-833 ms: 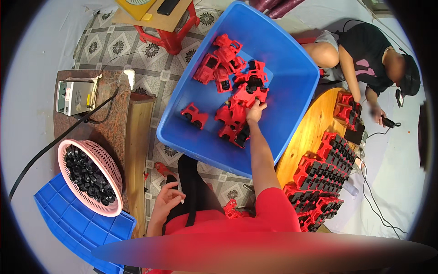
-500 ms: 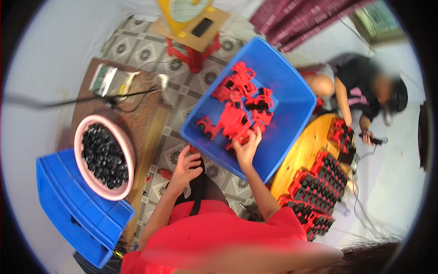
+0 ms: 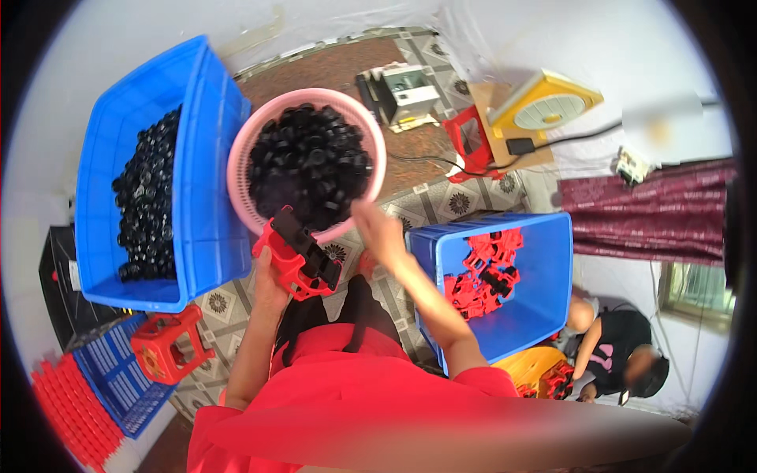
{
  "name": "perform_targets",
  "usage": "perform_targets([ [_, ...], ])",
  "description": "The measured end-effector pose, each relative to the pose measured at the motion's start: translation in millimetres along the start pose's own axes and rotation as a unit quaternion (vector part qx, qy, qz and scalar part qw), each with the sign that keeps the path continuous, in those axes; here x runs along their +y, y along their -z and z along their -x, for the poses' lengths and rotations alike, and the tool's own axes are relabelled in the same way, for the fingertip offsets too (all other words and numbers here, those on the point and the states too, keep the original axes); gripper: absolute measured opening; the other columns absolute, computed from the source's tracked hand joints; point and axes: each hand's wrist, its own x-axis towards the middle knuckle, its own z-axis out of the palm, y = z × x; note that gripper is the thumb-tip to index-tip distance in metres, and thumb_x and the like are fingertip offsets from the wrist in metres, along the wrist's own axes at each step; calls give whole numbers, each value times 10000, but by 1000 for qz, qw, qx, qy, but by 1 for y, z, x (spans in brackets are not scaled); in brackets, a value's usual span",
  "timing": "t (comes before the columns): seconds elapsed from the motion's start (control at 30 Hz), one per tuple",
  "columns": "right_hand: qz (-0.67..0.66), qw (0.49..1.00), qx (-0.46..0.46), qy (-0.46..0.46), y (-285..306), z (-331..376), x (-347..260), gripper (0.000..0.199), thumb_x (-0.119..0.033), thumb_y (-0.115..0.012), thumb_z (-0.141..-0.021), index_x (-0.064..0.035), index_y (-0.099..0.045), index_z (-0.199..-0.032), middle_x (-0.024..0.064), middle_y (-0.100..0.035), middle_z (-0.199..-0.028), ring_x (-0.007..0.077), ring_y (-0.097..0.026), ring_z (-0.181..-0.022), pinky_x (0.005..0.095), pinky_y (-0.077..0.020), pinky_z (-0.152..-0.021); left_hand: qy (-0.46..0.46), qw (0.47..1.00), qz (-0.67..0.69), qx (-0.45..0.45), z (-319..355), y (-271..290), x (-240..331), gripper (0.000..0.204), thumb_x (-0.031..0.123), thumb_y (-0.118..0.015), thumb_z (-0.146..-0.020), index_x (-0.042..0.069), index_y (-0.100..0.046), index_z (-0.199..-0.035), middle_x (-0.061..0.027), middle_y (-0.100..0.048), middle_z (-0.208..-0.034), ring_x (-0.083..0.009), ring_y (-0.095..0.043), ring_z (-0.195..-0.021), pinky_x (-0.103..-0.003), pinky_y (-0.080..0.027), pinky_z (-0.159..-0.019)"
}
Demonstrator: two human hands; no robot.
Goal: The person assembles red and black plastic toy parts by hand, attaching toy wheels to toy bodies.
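My left hand [image 3: 270,277] is shut on a red plastic part with black pieces fitted in it [image 3: 298,254], held just below a pink basket [image 3: 236,162]. The basket is heaped with small black round pieces [image 3: 309,164]. My right hand [image 3: 377,229] is blurred at the basket's near right rim, and I cannot tell whether it holds anything. Right of my right forearm stands a blue crate [image 3: 548,260] with red parts [image 3: 481,272] in it.
A larger blue crate [image 3: 209,165] of black pieces stands on the left. A red stool [image 3: 167,344], a blue lattice tray [image 3: 110,382] and stacked red pieces [image 3: 67,414] lie at lower left. A grey machine [image 3: 400,92] and a yellow scale [image 3: 544,102] are farther off. Another person [image 3: 623,359] sits lower right.
The view swung from the blue crate of red parts to the pink basket. My right hand left that crate and moved to the basket's rim. My left hand now holds a red part.
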Motion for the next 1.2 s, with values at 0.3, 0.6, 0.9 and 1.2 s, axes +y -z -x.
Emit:
perform_targets([
  [0.3,423,876,-231,7,-109,-143,92,239,-296,-751,-708,-101,-722,-844,100,-674,-926,300,-631,-936,409,-521,-795,56,994,65,-73,0,34,54,595,464,-508,-977,79,-401,-1417,-122,-584,-1289,-267,-597,-1155,-434,-490,-991],
  [0.6,-380,901,-109,-180,-58,-105,-86,246,-16,-698,-859,-24,-639,-1098,50,-695,-891,92,-603,-617,215,-489,-546,34,995,22,92,-29,30,72,733,238,-728,-883,109,-247,-1421,-66,-552,-1172,-186,-608,-1015,-356,-569,-809],
  [0.9,-284,917,-232,-156,-49,-83,-98,188,-44,-706,-873,-3,-630,-1040,25,-692,-868,48,-612,-735,205,-498,-615,-34,993,-98,52,-44,5,54,1122,135,-832,-766,124,17,-1500,-143,-468,-1352,-242,-502,-1219,-401,-433,-1031],
  [1.2,-338,897,-240,-153,-41,-90,-68,178,-69,-730,-852,2,-635,-985,27,-694,-818,55,-621,-729,223,-505,-638,-46,983,-129,123,-51,-19,39,1151,16,-817,-728,124,18,-1513,-140,-459,-1348,-230,-512,-1206,-376,-465,-1006],
])
